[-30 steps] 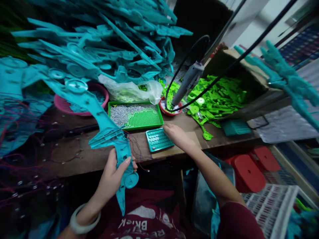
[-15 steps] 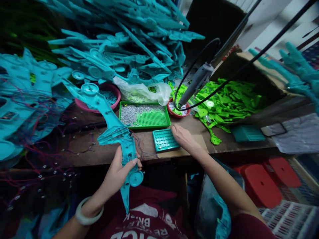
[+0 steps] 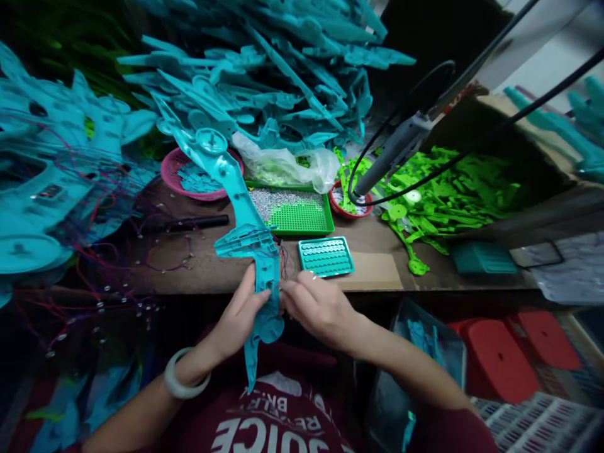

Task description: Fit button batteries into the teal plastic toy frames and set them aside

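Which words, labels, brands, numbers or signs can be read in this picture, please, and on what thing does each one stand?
"JUICE": this seems to be the large white word on the maroon shirt, though the cloth is creased.
Smaller white print above that word, on the same shirt: too distorted and blurred to read surely.
Grey tool: no text that I can read.

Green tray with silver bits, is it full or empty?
Partly full: silver bits cover part of the green tray; another part looks bare.
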Demonstrator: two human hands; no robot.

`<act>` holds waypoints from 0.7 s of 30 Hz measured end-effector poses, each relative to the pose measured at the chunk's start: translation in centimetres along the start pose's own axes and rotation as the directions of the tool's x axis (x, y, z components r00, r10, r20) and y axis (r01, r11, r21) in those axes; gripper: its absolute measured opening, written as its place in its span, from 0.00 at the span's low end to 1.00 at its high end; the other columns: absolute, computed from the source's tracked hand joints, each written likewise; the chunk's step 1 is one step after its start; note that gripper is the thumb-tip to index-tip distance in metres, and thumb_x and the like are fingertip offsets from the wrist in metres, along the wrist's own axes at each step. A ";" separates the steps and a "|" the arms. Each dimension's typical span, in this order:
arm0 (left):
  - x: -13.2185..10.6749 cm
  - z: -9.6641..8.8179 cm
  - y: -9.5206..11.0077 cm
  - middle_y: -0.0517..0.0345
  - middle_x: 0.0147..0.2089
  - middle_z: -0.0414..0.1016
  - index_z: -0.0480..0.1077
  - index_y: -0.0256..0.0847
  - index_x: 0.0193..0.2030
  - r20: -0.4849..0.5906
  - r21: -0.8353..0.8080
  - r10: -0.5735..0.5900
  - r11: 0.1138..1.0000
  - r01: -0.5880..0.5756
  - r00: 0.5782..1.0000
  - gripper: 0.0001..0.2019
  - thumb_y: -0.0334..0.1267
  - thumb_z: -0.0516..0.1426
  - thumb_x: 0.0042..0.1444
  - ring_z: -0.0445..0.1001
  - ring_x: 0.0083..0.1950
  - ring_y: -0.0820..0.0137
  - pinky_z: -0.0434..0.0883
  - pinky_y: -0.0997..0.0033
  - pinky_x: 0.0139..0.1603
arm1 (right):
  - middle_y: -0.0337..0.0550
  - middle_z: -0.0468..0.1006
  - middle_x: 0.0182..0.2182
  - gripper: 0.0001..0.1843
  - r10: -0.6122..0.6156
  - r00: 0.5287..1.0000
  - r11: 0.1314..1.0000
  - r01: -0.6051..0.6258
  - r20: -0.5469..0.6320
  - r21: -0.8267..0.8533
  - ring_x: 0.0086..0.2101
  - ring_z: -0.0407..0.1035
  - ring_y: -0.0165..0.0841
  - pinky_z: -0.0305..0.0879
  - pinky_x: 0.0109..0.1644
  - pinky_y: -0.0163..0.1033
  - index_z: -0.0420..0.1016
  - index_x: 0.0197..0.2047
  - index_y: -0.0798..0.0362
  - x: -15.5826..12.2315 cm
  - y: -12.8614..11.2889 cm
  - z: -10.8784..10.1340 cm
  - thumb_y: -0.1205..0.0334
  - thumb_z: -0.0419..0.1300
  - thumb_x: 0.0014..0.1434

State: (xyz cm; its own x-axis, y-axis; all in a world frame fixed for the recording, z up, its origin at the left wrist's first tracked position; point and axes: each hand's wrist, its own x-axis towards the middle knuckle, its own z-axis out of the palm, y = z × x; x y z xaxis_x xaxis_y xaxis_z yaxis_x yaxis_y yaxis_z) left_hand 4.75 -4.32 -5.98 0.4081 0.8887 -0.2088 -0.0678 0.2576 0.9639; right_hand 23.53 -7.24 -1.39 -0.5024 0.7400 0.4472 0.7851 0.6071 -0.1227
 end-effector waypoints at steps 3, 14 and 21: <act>0.0 0.3 0.1 0.51 0.66 0.70 0.62 0.41 0.66 0.023 0.120 0.089 0.989 -0.091 0.996 0.29 0.40 0.59 0.58 0.66 0.69 0.57 0.63 0.63 0.69 | 0.43 0.68 0.28 0.15 -0.069 0.996 0.991 0.075 0.057 -0.113 0.29 0.64 0.34 0.59 0.28 0.38 0.71 0.34 0.56 1.0 -1.6 0.6 0.71 0.48 0.70; 0.1 0.3 0.0 0.52 0.56 0.76 0.62 0.42 0.63 0.022 0.030 0.082 0.996 -0.083 0.996 0.25 0.37 0.58 0.58 0.77 0.50 0.63 0.73 0.64 0.56 | 0.47 0.76 0.38 0.14 0.184 0.983 0.926 -0.164 -0.027 0.339 0.39 0.71 0.34 0.73 0.43 0.39 0.68 0.56 0.56 -0.1 -1.5 0.6 0.72 0.49 0.71; 0.0 0.4 -0.5 0.50 0.67 0.67 0.59 0.43 0.66 0.042 0.079 0.129 0.988 -0.132 0.991 0.30 0.32 0.56 0.56 0.64 0.70 0.58 0.58 0.60 0.72 | 0.52 0.74 0.41 0.09 0.260 0.952 0.924 -0.197 -0.161 0.328 0.42 0.71 0.36 0.75 0.44 0.41 0.74 0.47 0.57 0.4 -2.8 3.7 0.71 0.53 0.69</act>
State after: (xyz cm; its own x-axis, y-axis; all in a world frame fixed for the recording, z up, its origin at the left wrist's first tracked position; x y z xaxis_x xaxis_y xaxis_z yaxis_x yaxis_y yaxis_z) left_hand 5.20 -4.59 -6.43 0.4338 0.8978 -0.0758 -0.0490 0.1075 0.9930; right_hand 19.81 -7.57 -4.20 -0.2158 0.8158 0.5366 0.7052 0.5103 -0.4922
